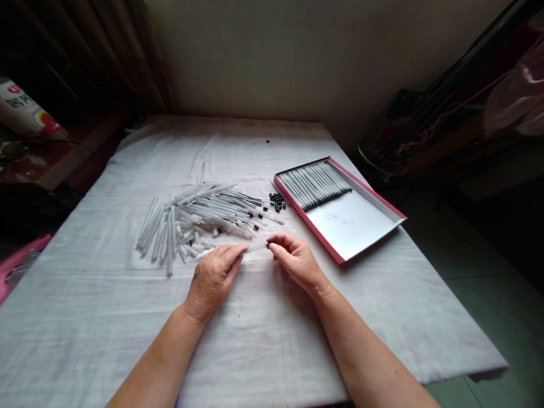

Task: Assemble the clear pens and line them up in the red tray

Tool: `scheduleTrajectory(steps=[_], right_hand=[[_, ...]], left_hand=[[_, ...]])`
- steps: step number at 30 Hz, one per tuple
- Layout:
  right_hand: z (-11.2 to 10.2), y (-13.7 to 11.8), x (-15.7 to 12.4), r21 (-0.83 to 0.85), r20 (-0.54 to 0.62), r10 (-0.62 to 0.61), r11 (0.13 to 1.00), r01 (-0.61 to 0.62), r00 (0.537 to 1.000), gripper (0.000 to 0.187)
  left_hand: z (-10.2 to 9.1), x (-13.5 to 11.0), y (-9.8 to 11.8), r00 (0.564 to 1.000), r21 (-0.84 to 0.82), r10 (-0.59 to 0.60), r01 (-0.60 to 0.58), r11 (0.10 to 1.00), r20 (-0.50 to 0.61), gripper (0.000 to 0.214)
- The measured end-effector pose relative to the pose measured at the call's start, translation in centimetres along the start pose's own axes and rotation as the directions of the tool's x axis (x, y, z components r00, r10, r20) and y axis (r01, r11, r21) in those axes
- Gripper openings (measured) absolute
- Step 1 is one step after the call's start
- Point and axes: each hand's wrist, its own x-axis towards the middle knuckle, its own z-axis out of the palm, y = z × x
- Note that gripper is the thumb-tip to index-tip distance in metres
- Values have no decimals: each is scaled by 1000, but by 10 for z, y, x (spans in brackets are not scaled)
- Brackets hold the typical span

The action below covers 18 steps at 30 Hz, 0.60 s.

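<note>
My left hand [216, 277] is closed on a clear pen barrel [256, 247], which lies sideways between both hands. At the barrel's right end, the thumb and fingers of my right hand [295, 258] pinch a small black plug [268, 245]. Just beyond my hands is a loose pile of pen parts [212, 207]: clear barrels, thin dark-filled refills and short whitish caps. Several small black plugs [277, 201] lie at the pile's right side. A shallow red-edged box lid [361, 226] holds a row of pens [317, 184] with black ends.
A pale cloth covers the table [255, 351]. Near the back lies a tiny red piece [267, 141]. To the left are a labelled bottle [29, 110] on a dark red surface and a pink object [21, 263]. A wall stands behind the table.
</note>
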Motion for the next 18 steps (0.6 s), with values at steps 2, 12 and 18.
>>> scheduleTrajectory(steps=[2,12,18], right_hand=[[0,1,-1,-23,-10,-36,999,36,999,21],[-4,7,-2,-196,-16,-192,963,185,981,18],[-3,6,-3,-231,0,-214,950,208,977,16]], left_hand=[[0,0,0,1000,5,7,-7,1000,7,28],[-1,0,-1,1000,-6,23,-23,1000,17,28],[-2,0,-1,1000,-30,19,-19,999,2,29]])
